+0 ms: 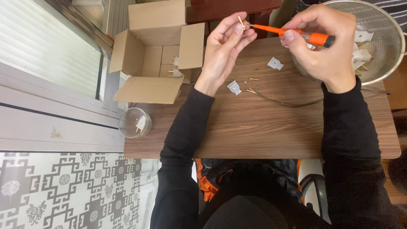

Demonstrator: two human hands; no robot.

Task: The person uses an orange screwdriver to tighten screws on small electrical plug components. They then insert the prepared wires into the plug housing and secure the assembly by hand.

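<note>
My left hand [224,46] is raised over the wooden table [271,127] and pinches a small brass plug pin [241,21] between thumb and fingers. My right hand [326,42] grips an orange-handled screwdriver [296,33], and its tip meets the pin. Under my hands lie two white plug shell halves [233,87] [275,63], a few tiny brass screws [253,79] and a thin brown cable [284,101] with bared ends.
A metal mesh colander [381,51] holding several white plug parts stands at the far right. An open cardboard box [157,55] with more plug parts is at the table's far left. A clear round bowl [135,122] holding one part sits at the left edge.
</note>
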